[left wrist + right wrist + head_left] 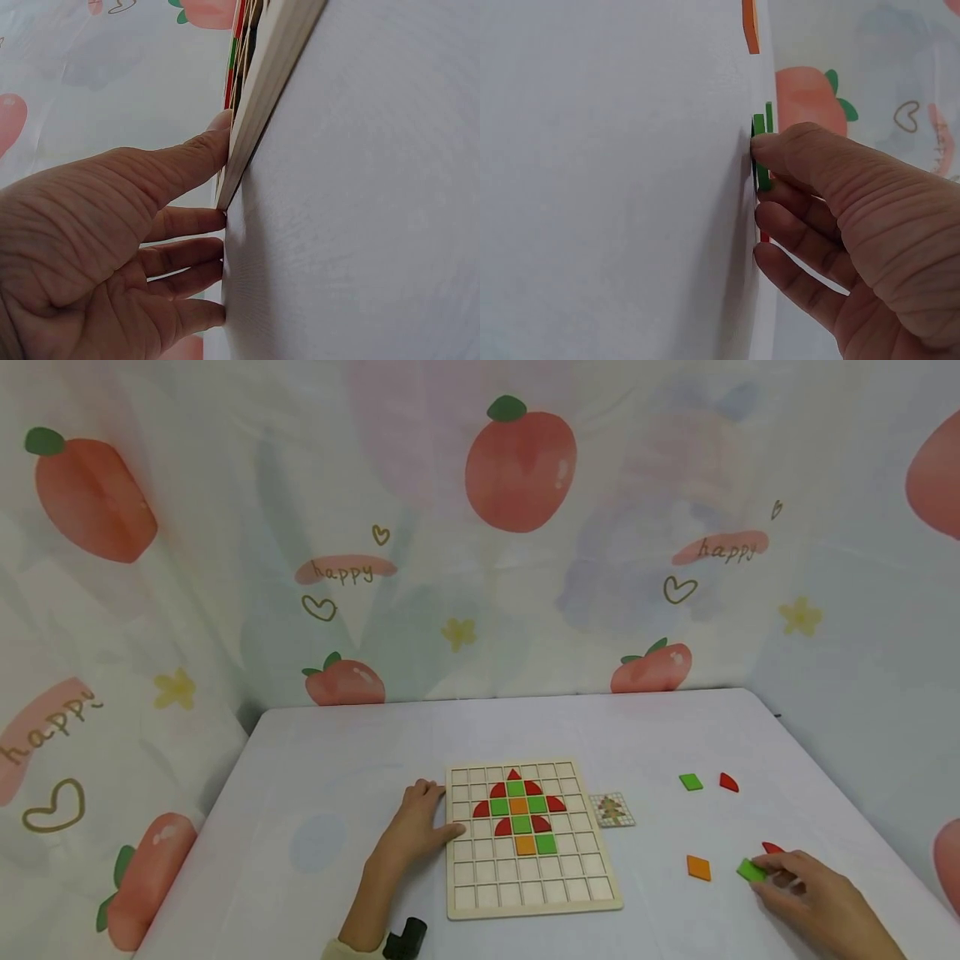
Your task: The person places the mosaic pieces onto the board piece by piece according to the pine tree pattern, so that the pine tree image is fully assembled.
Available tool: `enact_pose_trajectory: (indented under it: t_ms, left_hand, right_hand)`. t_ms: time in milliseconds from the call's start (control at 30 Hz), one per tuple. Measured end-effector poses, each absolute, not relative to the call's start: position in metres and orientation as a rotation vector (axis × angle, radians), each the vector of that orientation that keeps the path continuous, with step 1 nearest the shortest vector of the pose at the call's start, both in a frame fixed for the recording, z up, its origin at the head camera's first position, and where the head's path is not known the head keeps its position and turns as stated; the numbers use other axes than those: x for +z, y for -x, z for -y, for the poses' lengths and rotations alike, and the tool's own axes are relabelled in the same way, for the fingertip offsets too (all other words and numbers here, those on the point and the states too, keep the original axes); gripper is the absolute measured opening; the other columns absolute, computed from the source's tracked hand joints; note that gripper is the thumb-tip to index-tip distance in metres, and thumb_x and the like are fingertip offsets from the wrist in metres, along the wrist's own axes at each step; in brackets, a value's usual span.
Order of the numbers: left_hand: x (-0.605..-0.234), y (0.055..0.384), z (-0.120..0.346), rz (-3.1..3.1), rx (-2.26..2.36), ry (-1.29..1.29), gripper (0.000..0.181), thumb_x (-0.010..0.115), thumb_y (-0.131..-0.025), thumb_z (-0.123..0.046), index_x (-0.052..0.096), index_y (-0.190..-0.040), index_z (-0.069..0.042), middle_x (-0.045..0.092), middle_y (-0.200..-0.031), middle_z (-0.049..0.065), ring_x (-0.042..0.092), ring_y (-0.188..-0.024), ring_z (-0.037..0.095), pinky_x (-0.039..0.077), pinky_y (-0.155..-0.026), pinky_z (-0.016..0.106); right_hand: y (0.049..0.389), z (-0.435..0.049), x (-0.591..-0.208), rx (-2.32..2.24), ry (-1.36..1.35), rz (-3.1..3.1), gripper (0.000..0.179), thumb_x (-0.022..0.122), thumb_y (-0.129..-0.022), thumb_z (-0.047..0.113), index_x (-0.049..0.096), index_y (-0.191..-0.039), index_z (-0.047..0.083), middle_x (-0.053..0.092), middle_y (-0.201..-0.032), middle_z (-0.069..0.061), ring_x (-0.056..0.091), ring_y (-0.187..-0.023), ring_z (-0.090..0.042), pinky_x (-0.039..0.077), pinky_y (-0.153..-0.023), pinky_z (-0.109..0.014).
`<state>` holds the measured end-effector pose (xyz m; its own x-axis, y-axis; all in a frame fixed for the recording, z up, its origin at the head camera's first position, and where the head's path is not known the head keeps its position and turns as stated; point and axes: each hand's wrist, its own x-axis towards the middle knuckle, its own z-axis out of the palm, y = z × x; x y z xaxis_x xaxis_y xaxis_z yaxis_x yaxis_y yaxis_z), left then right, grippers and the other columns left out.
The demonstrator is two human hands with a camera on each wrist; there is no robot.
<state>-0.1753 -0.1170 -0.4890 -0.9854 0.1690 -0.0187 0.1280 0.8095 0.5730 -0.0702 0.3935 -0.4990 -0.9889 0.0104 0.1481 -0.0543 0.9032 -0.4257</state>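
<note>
A square wooden grid board (534, 895) lies on the table, with red, green and orange pieces forming a tree-like pattern in its cells. My left hand (408, 827) is at the board's left edge. Its thumb (196, 159) rests on the rim while the fairly straight fingers touch beside it, near the tabletop. Off to the right, my right hand (813, 893) pinches a green tile (751, 870) between thumb and fingers, close to the table surface. A red piece (772, 847) lies just behind that tile, partly hidden by the fingers.
An orange tile (698, 867) lies left of my right hand. Farther back are another green tile (691, 782) and a red quarter-round piece (728, 782). A small pattern card (612, 810) sits against the board's right side. Patterned cloth (525, 610) hangs behind the table.
</note>
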Motion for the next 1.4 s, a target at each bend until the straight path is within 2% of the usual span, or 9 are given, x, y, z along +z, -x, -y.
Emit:
enact_pose_trajectory:
  t_ms: [233, 500, 800, 1033, 1400]
  left_hand:
    - [-0.489, 0.175, 0.117, -2.924, 0.917, -0.241, 0.07, 0.086, -0.085, -0.029, 0.056, -0.139, 0.004, 0.052, -0.139, 0.024, 0.048, -0.134, 0.039, 0.048, -0.106, 0.053]
    - [-0.488, 0.175, 0.116, -2.922, 0.921, -0.249, 0.07, 0.085, -0.085, -0.028, 0.056, -0.139, 0.004, 0.052, -0.138, 0.024, 0.048, -0.133, 0.038, 0.048, -0.106, 0.052]
    - [-0.489, 0.176, 0.115, -2.924, 0.924, -0.271, 0.07, 0.086, -0.085, -0.028, 0.056, -0.138, 0.005, 0.053, -0.137, 0.024, 0.048, -0.133, 0.039, 0.048, -0.107, 0.053]
    - [-0.49, 0.177, 0.117, -2.928, 0.919, -0.275, 0.069, 0.086, -0.084, -0.028, 0.057, -0.137, 0.005, 0.054, -0.135, 0.023, 0.049, -0.131, 0.038, 0.048, -0.107, 0.052]
    - [-0.49, 0.177, 0.118, -2.927, 0.927, -0.288, 0.068, 0.085, -0.085, -0.028, 0.057, -0.137, 0.006, 0.053, -0.135, 0.023, 0.048, -0.132, 0.039, 0.048, -0.107, 0.052]
  right_hand:
    - [0.08, -0.38, -0.496, 0.664, -0.058, 2.928, 0.03, 0.085, -0.08, 0.012, 0.072, -0.106, 0.006, 0.063, -0.091, 0.006, 0.047, -0.074, 0.007, 0.048, -0.064, -0.02]
    - [0.091, -0.359, -0.492, 0.72, -0.242, 2.781, 0.034, 0.09, -0.072, 0.003, 0.074, -0.101, 0.01, 0.064, -0.09, 0.008, 0.052, -0.075, 0.004, 0.051, -0.063, -0.019]
    - [0.104, -0.337, -0.486, 0.789, -0.328, 2.798, 0.03, 0.089, -0.076, 0.011, 0.075, -0.102, 0.016, 0.064, -0.093, 0.012, 0.053, -0.078, 0.002, 0.052, -0.066, -0.021]
    - [0.112, -0.32, -0.483, 0.827, -0.478, 2.749, 0.032, 0.089, -0.075, 0.006, 0.074, -0.102, 0.015, 0.065, -0.095, 0.012, 0.056, -0.079, 0.001, 0.053, -0.065, -0.021]
    - [0.126, -0.286, -0.48, 0.849, -0.55, 2.803, 0.031, 0.088, -0.077, 0.006, 0.074, -0.102, 0.017, 0.064, -0.096, 0.015, 0.055, -0.081, -0.002, 0.054, -0.069, -0.022]
